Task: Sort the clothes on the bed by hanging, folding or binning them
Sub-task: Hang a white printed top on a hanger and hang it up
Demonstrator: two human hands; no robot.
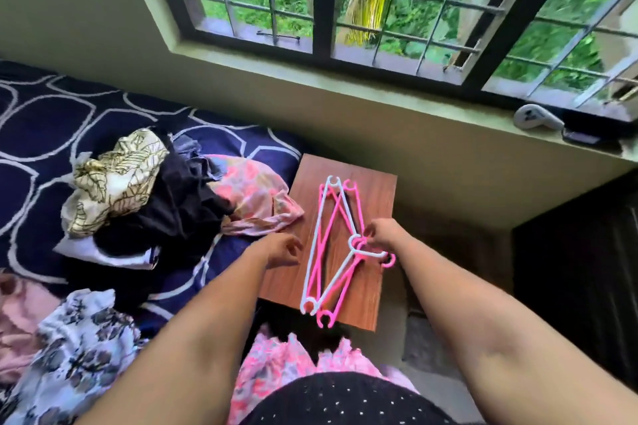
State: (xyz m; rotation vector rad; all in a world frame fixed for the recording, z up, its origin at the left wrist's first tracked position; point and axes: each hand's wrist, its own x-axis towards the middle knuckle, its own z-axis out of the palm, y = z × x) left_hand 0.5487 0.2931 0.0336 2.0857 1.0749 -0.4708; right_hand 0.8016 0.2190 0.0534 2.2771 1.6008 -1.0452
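While left hand (281,250) loose, right hand (385,233) around hangers (355,241).

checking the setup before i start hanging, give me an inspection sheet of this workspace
surface: bed with navy patterned sheet; small wooden table beside it
job's things: pink and white hangers stacked on the table; clothes pile on the bed, cream leaf-print, black and pink floral; white floral garment nearer
clutter: white device and dark flat object on the windowsill
hands: right hand pinches the hangers' hooks; left hand open above the table's left edge
cables: nothing seen
surroundings: barred window, greenery outside; dark cabinet at right
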